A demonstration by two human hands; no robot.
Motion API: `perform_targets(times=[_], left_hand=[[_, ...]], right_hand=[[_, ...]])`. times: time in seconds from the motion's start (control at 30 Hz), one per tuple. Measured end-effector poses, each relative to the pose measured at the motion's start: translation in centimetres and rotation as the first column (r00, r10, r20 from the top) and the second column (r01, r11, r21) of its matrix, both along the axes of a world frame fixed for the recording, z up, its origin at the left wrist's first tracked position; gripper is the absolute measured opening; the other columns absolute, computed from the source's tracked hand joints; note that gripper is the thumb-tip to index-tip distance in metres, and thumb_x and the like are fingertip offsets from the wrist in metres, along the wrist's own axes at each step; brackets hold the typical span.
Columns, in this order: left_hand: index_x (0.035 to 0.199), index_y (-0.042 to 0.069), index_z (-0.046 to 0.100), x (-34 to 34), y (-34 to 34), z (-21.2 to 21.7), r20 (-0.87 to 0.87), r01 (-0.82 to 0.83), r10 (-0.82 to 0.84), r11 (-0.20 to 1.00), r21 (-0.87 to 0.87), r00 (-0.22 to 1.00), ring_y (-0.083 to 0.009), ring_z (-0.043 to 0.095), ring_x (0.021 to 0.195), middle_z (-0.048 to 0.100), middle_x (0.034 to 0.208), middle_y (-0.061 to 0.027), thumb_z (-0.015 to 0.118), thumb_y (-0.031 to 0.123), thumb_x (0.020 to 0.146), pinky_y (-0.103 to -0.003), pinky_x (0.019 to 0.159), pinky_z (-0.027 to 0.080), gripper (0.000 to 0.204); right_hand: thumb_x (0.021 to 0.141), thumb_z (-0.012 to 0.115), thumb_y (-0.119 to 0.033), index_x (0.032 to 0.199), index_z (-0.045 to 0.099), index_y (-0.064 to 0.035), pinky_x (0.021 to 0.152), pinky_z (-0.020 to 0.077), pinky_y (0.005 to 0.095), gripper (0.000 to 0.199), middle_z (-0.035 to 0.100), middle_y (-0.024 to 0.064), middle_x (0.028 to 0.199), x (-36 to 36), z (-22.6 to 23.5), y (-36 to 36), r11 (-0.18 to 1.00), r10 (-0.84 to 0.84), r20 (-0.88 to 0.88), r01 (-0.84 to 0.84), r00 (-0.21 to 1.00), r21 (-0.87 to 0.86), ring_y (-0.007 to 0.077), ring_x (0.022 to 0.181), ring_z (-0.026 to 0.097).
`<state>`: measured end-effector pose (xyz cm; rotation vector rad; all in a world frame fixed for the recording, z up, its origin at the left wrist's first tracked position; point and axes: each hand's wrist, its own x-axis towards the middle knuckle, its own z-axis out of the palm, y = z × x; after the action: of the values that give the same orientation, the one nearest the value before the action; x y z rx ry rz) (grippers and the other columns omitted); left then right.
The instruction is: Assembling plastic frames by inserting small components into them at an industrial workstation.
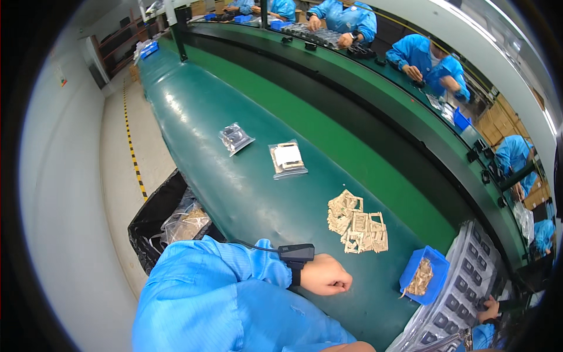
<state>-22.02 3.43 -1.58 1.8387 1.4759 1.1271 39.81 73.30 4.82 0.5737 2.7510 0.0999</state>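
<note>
My left hand (326,274) rests low over the green table mat (252,202), its fingers curled in. Whatever may be in them is hidden. A black device (297,253) is strapped at that wrist. Just beyond the hand lies a loose pile of flat beige frame-shaped pieces (358,226). At the bottom edge a patch of skin, seemingly my right hand (347,348), is nearly all cut off, so its fingers do not show. Farther off are a clear zip bag of beige pieces with a white label (287,155) and a zip bag of dark parts (236,138).
A blue bin (441,271) of beige bits stands at right, beside a clear tray of black parts (469,276). Another person's hand (489,308) is at that tray. A black-lined waste bin (146,220) stands left of the table. Workers in blue (431,64) sit across.
</note>
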Motion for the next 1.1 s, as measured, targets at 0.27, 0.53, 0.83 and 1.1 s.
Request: perform_targets(times=[0.27,0.53,0.83,1.1], left_hand=[[0.095,0.013,0.071,-0.9,-0.5,1.0,-0.07,-0.052,0.047,0.996,-0.074,0.996,-0.0235,0.067,0.063,0.066,0.069,-0.006,0.071,0.016,0.089,-0.037,0.056,0.05,0.007],[0.089,0.007,0.072,-0.2,-0.5,1.4,-0.04,-0.089,0.085,0.992,-0.089,0.996,-0.0214,0.065,0.061,0.068,0.071,-0.0075,0.074,0.008,0.081,-0.034,0.058,0.05,0.008],[0.089,0.008,0.073,-0.1,-0.4,0.8,-0.07,-0.108,0.104,0.992,-0.064,0.992,-0.0228,0.065,0.061,0.067,0.069,-0.0063,0.072,0.009,0.08,-0.035,0.057,0.049,0.009],[0.086,0.003,0.074,0.0,-0.5,1.5,-0.11,-0.129,0.12,0.989,-0.078,0.987,-0.0217,0.065,0.06,0.068,0.07,-0.0105,0.073,0.006,0.08,-0.033,0.058,0.049,0.007]], right_hand=[[0.05,0.075,-0.03,0.092,0.075,-0.0084,0.096,0.0478,0.052,0.047,0.071,0.0169,0.112,-9.7,-4.6,-6.6,0.934,0.055,-0.342,0.073,0.938,0.35,0.0396,0.113,0.062],[0.053,0.094,-0.011,0.091,0.07,-0.0027,0.1,0.0488,0.0433,0.045,0.066,0.0118,0.131,-15.3,6.0,-20.3,0.857,-0.371,-0.532,0.502,0.761,0.119,0.0368,0.117,0.059],[0.051,0.096,-0.022,0.105,0.077,-0.0094,0.106,0.046,0.0429,0.058,0.061,0.011,0.141,-12.7,3.3,-22.8,0.868,-0.47,-0.315,0.497,0.824,0.007,0.0358,0.124,0.054],[0.053,0.095,-0.017,0.108,0.078,-0.0137,0.112,0.042,0.0431,0.058,0.043,0.0156,0.158,-14.1,1.6,-22.6,0.822,-0.53,-0.262,0.565,0.807,0.075,0.0393,0.135,0.045]])
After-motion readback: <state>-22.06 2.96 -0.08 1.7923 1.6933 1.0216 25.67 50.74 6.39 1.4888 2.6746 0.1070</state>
